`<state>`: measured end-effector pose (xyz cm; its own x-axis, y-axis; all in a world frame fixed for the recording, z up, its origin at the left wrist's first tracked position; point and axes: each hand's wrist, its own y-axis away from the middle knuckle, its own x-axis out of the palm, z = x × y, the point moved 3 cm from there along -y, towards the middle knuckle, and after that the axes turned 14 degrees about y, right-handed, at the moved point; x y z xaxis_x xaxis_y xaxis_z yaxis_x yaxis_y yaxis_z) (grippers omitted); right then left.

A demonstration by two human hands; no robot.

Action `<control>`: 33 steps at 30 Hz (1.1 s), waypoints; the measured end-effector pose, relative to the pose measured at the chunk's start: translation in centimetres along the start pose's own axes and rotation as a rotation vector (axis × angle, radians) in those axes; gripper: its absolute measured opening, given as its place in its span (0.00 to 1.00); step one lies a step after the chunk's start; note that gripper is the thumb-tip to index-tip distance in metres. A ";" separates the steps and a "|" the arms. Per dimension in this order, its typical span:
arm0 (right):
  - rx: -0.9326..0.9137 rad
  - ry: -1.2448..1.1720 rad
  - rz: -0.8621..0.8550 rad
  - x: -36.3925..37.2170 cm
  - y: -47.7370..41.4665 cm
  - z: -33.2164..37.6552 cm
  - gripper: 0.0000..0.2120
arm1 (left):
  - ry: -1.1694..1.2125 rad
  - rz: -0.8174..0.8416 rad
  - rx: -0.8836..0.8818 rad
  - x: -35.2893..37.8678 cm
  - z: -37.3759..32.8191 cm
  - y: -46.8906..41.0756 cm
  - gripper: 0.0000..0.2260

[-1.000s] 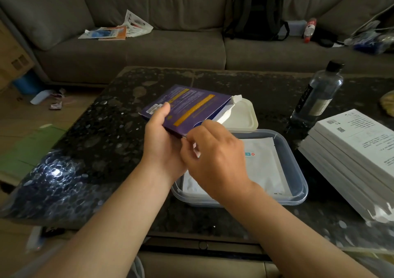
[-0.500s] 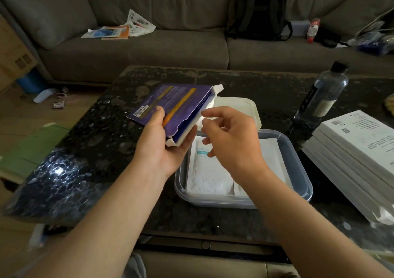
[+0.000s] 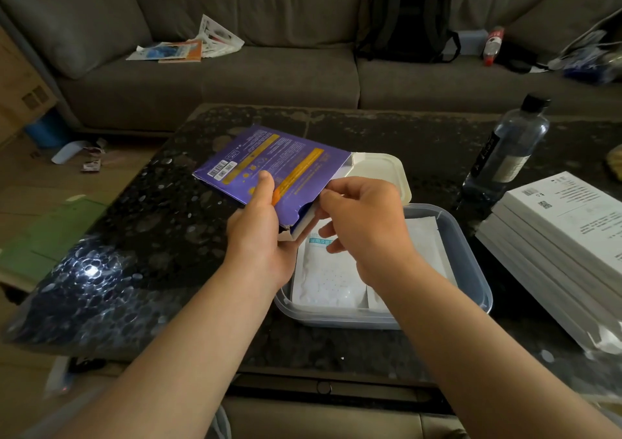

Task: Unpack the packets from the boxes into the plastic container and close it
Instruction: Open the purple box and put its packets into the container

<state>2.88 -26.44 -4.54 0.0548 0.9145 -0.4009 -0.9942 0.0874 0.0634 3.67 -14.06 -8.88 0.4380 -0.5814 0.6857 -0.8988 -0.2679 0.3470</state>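
My left hand (image 3: 259,233) grips a flat purple box (image 3: 269,159) from below, thumb on its printed face, and holds it tilted above the table. The box's open end points down toward a clear plastic container (image 3: 471,270). My right hand (image 3: 367,223) is at that open end, thumb and forefinger at the white edge showing inside. Whether they pinch a packet is hidden. White packets (image 3: 323,277) lie flat in the container. Its white lid (image 3: 380,172) lies on the table just behind it.
A stack of white boxes (image 3: 565,230) sits on the right of the dark stone table (image 3: 151,236). A water bottle (image 3: 508,149) stands behind that stack. A sofa with a black backpack (image 3: 404,14) and papers is beyond the table.
A packet has dropped into the left side of the container. My right hand came off the box and has returned to its open end. The box tilted more toward the container.
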 end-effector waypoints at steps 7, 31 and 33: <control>-0.007 0.008 0.125 0.2 -0.3 0.4 0.11 | 0.049 0.030 -0.015 0.2 -0.1 0.0 0.19; 0.061 -0.220 0.092 0.8 -1.7 -0.1 0.10 | 0.043 0.006 -0.080 0.5 -0.8 1.5 0.10; 0.053 -0.224 0.096 0.9 -1.7 0.2 0.11 | 0.083 0.028 -0.103 0.6 -0.9 1.3 0.11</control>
<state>4.66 -25.69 -4.85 -0.0143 0.9839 -0.1781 -0.9899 0.0112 0.1414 2.75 -14.11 -7.45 0.4163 -0.5205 0.7455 -0.9061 -0.1694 0.3877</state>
